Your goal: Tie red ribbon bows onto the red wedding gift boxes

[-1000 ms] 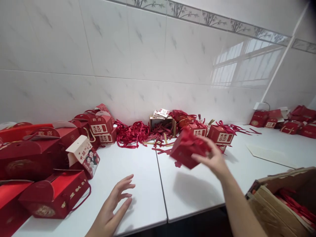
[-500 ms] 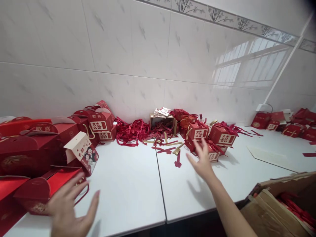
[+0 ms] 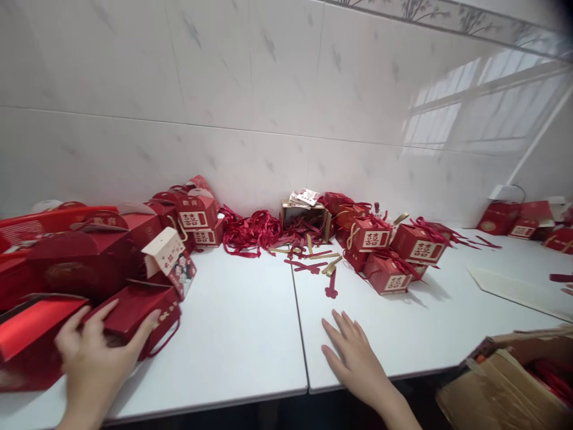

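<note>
My left hand (image 3: 101, 346) is at the near side of a dark red gift box (image 3: 138, 310) with a cord handle, at the left of the table. Its thumb and fingers are spread over the box; whether they press on it I cannot tell. My right hand (image 3: 358, 358) hovers low over the table's front part, fingers apart, holding nothing. Beyond it lie a dark red flower-ended strip (image 3: 331, 286) and a stack of small red boxes (image 3: 389, 275) with white labels. A white-topped box (image 3: 172, 257) with a cartoon couple leans behind the left box.
More red boxes (image 3: 85, 257) crowd the left side. Red ribbons (image 3: 250, 233) and a small open box (image 3: 329, 224) of strips lie by the tiled wall. At the lower right stands a cardboard carton (image 3: 505, 388). A seam (image 3: 301, 334) divides the white tabletop.
My left hand has moved onto the dark red box. My right hand has drawn back from the small boxes toward the table's front edge. The view has turned slightly left.
</note>
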A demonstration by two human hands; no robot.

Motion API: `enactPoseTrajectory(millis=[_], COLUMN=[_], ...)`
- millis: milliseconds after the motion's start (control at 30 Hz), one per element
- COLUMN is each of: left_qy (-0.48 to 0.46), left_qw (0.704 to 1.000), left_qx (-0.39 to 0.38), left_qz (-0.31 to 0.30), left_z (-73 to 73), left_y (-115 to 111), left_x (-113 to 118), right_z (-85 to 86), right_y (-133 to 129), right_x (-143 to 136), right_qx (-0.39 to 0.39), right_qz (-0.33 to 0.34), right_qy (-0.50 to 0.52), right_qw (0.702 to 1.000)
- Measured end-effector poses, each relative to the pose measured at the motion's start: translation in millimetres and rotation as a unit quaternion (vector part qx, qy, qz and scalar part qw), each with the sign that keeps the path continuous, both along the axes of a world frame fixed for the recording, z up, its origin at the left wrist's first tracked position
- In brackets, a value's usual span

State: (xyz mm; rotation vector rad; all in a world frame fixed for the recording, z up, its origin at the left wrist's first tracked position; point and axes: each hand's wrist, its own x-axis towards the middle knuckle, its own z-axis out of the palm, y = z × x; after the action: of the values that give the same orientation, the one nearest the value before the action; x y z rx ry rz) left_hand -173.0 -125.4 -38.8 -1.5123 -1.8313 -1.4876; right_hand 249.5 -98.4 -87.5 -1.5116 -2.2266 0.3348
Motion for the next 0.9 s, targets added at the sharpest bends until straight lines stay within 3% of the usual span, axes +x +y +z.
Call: enactPoseTrajectory(millis=[33,100,267,433,600,667,733,833,900], left_qy=[0.005,0.012,-0.010,-0.016,-0.097,-0.144,-0.171,-0.198,-0.199], left_qw=[1.000,0.999,0.979,0.945,0.906,0.892,0.892,0.890,0.879], left_qx=[-0.009,-0.032,-0.134,-0.170,-0.213,-0.229,-0.225,-0.218,-0.232], left_qz=[0.029,0.020,-0.150,-0.280,-0.353,-0.362,-0.353,-0.347,-0.365], left_z=[3.0,5.9,-1.6,-10.2,-18.9,-22.2,-24.5,-25.3,-24.9], left_y=[-3,-9,-14,-10,-8,-8,-8,-7,-7], left_x=[8,24,75,118,122,120,120,120,118], right_z=[-2.1,-6.8,-5.2,30.5,53.0,52.4,48.4,40.0,34.8], right_y=[0,2,7,-6,-12,4,32,85,117], right_x=[1,2,-11,-57,-83,-83,-82,-86,-95], right_qx=[0.004,0.009,-0.024,-0.033,-0.041,-0.030,-0.005,-0.005,-0.013], right_qz=[-0.002,-0.005,-0.021,0.127,0.246,0.234,0.168,0.062,0.045], right_qy=[0.003,0.010,0.071,0.238,0.264,0.276,0.275,0.180,0.144], right_qw=[1.000,1.000,0.997,0.962,0.932,0.932,0.947,0.982,0.988])
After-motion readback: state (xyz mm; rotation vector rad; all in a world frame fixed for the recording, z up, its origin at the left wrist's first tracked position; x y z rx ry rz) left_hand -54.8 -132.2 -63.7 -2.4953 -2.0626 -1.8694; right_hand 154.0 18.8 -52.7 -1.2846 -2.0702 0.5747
